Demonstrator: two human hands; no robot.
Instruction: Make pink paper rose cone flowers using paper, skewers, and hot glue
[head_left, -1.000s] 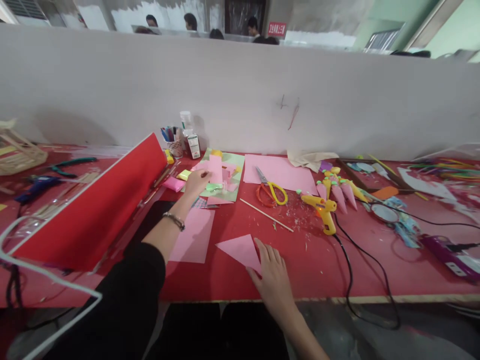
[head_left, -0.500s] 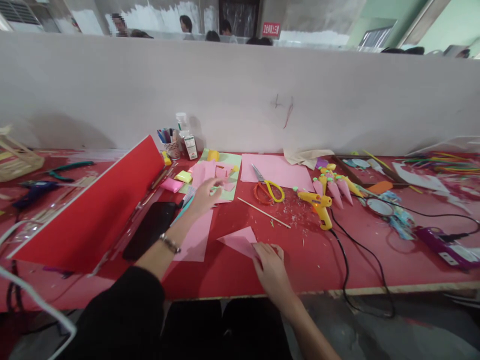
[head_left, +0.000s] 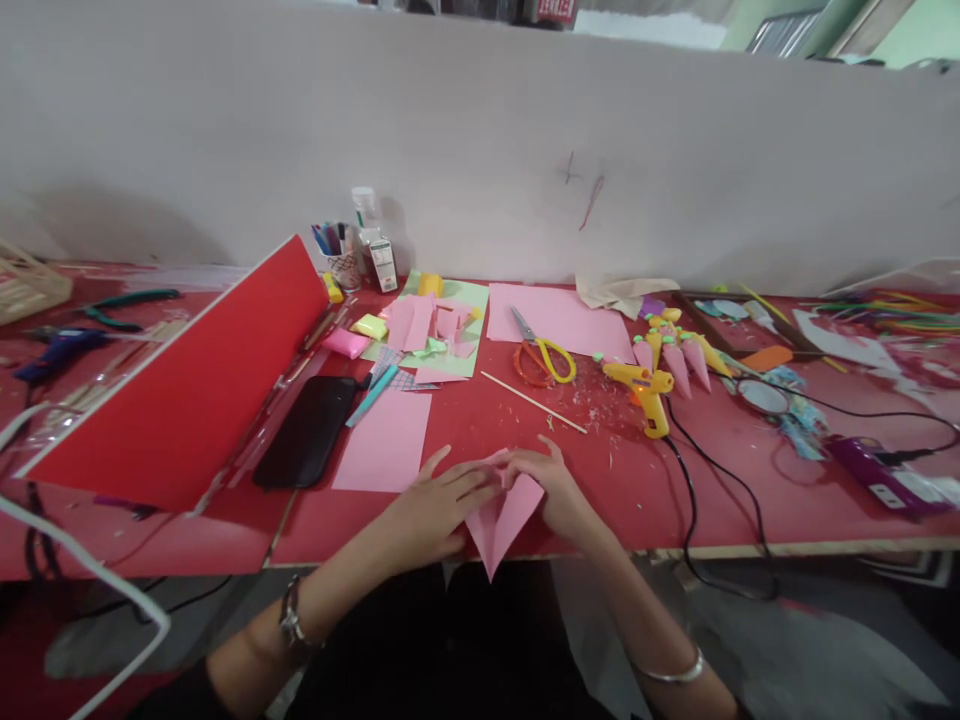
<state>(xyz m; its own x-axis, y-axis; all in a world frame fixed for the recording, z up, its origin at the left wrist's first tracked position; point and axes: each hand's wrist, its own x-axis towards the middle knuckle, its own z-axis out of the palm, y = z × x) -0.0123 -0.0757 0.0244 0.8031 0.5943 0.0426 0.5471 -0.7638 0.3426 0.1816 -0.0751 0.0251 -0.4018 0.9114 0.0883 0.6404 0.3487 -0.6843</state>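
One large, flat red board with a white edge stood tilted on the red tabletop, well left of both hands. Nearer them lay a flat, black, phone-like slab and, beside it, a blank pink paper sheet. The left hand had its fingers drawn in over a folded, pointed piece of pink paper; the right hand gripped that piece from the other side. So the paper sat between the hands, its tip toward the person's lap and seemingly past the near edge. Uneven pulling could have skewed the crease, and pressing down there could have bent the unsupported tip. Beyond the hands lay a thin wooden stick. To their right, a yellow plastic glue gun trailed a black cord over the edge; a sweeping right forearm might have snagged it and dragged the gun.
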